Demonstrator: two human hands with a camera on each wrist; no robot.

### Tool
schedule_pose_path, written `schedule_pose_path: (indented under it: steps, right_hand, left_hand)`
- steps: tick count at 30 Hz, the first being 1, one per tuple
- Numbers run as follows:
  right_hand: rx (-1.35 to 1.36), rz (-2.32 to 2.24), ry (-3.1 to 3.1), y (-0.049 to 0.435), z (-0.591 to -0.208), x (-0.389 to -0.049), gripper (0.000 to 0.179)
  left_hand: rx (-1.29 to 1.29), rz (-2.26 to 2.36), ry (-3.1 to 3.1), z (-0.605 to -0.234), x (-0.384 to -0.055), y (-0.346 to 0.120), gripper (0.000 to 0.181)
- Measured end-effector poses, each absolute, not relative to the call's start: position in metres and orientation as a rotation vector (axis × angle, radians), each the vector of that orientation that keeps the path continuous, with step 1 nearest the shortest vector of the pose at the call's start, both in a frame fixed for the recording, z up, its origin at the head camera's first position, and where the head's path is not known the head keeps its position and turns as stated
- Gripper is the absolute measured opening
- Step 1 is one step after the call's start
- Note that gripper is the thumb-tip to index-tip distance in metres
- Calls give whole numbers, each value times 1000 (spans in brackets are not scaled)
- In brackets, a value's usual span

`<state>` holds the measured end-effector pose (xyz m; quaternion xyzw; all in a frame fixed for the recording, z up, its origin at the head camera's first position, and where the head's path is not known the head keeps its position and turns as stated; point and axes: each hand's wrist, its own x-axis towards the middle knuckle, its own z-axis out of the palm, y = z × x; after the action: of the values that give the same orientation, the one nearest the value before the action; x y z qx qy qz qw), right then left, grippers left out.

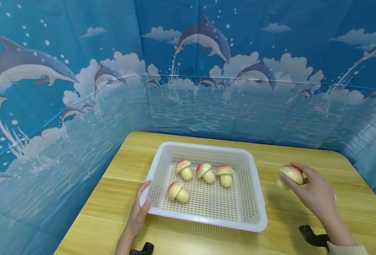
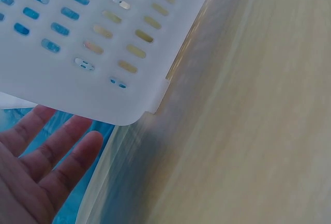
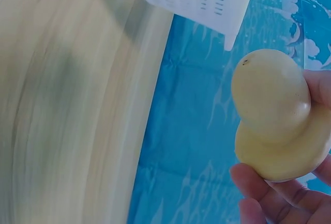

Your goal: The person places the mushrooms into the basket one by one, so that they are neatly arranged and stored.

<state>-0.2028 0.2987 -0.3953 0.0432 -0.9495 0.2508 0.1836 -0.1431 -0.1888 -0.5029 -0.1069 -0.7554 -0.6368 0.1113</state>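
My right hand [image 1: 315,191] holds a toy mushroom [image 1: 291,174] above the table, right of the white basket [image 1: 204,220]. Thumb and fingers grip its red-tinged cap; the pale yellow stem [image 3: 269,92] sticks out free in the right wrist view. My left hand [image 1: 137,216] is at the basket's near left corner, thumb and index fingertip right at the rim. In the left wrist view, its other fingers [image 2: 67,175] lie fairly straight and spread below the basket's edge. Several similar mushrooms lie inside, three in a back row and one mushroom [image 1: 178,192] at front left.
The basket has slotted walls and stands on a yellow wood-grain table [image 1: 105,202]. A blue dolphin-print curtain [image 1: 188,106] hangs behind and at both sides. Past my right wrist, a small pale rounded edge [image 1: 335,197] shows, mostly hidden. Black wrist straps are on both arms.
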Motion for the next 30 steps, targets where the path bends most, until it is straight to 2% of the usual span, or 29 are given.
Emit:
schedule_pose_path:
  steps: [30]
  right_hand:
    - [266, 725, -2648, 256, -373, -219, 61]
  left_hand:
    - [-363, -1863, -2217, -502, -142, -190, 52]
